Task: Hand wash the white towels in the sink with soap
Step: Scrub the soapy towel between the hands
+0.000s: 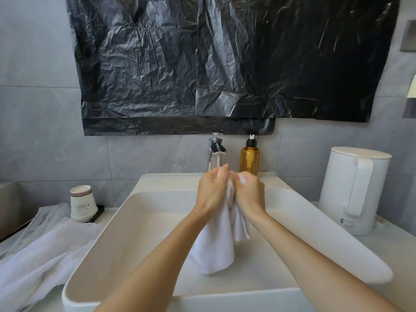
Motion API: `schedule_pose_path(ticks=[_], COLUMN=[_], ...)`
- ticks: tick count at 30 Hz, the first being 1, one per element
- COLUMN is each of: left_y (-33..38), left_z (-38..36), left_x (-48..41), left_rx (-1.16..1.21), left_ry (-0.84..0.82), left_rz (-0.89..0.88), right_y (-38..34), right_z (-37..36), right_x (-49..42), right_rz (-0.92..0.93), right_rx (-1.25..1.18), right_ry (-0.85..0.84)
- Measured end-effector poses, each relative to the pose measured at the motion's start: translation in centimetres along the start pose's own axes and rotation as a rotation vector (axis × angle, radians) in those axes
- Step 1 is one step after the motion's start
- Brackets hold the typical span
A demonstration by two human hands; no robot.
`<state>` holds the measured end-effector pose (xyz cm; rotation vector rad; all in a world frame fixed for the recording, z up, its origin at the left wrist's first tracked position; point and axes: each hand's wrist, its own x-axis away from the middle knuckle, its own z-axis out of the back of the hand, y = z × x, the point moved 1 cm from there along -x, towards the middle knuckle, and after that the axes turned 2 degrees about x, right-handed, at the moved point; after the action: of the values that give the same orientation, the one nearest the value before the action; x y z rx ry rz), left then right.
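— Over the middle of the sink [315, 226], both hands meet on one towel [213, 248]. Which way does it lie from the grip?

— Straight below. The left hand [212, 190] and right hand [249, 192] bunch its top edge between them, knuckles almost touching, just on the near side of the tap [216, 152]. The rest hangs down into the basin, so the long axis runs top to bottom: top in the grip, hem low in the bowl.

— Is each grip closed on it?

— Yes. Each hand has its fingers curled round the gathered cloth. Neither is nearer; they sit level, one on either side of the bunch.

— And the soap?

— The bottle [249, 158] stands on the far rim, just right of the tap and closer to the right hand. I judge the step in hand to be rubbing the two fistfuls against each other. Any reach for the pump would fall more easily to the right hand, leaving the left to carry the hanging weight.

— What can't you make out?

— Whether the hem touches the basin floor. The spout is hidden behind the left hand, so I cannot tell if water runs. Pale patches on the knuckles may be suds, but they are too blurred to say. Most fingertips are buried in the cloth. A second towel [45, 255] lies on the surface left of the sink, cut off by the picture's edge.
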<state>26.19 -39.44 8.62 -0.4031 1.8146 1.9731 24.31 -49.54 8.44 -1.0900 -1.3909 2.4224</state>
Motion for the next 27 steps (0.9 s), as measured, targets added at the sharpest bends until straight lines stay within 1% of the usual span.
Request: schedule_pose_path(ticks=[1,3,5,8,9,11,13,14,16,19,21,24,25,27], left_y=[0.0,-0.4,-0.9,-1.0,-0.8,-0.2,0.1,0.1,-0.2,-0.5,-0.3,0.2,0.1,-0.5], left_z=[-0.2,0.0,0.8,2.2,2.3,1.6,0.4,0.0,0.1,1.2,1.2,0.1,-0.1,0.5], left_x=[0.1,-0.2,-0.4,-1.0,-1.0,-0.6,-0.1,0.1,-0.1,-0.7,-0.6,0.0,-0.1,-0.8], left_rx=[-0.022,-0.137,-0.232,-0.223,-0.186,-0.114,-0.118,-0.126,-0.154,-0.190,-0.163,-0.051,-0.043,-0.089], left_ry=[0.019,0.114,0.203,0.286,0.287,0.227,0.142,0.121,0.145,0.239,0.185,0.024,0.008,0.072], left_rz=[0.014,0.064,0.105,0.132,0.127,0.109,0.085,0.078,0.096,0.121,0.106,0.090,0.099,0.113], right_y=[-0.1,-0.7,-1.2,-1.9,-2.1,-2.1,-1.5,-1.1,-0.9,-1.4,-1.3,-0.7,-0.6,-1.0], right_z=[0.1,0.1,-0.4,-1.3,-1.5,-1.5,-0.9,-0.6,-0.5,-1.1,-1.4,-0.6,-0.4,-0.2], right_x=[0.1,0.6,1.7,2.8,2.6,1.4,0.3,0.1,0.6,1.5,0.7,-0.4,-0.2,0.8], right_rz=[-0.005,0.042,0.088,0.149,0.140,0.065,-0.027,-0.040,0.006,0.106,0.059,-0.060,-0.059,0.018], right_rx=[0.001,-0.034,-0.052,-0.017,-0.010,-0.015,-0.017,-0.016,-0.049,-0.089,-0.073,-0.036,-0.058,-0.119], right_ry=[0.005,0.028,-0.015,-0.094,-0.078,0.014,0.093,0.102,0.062,-0.017,-0.011,0.037,0.038,0.001])
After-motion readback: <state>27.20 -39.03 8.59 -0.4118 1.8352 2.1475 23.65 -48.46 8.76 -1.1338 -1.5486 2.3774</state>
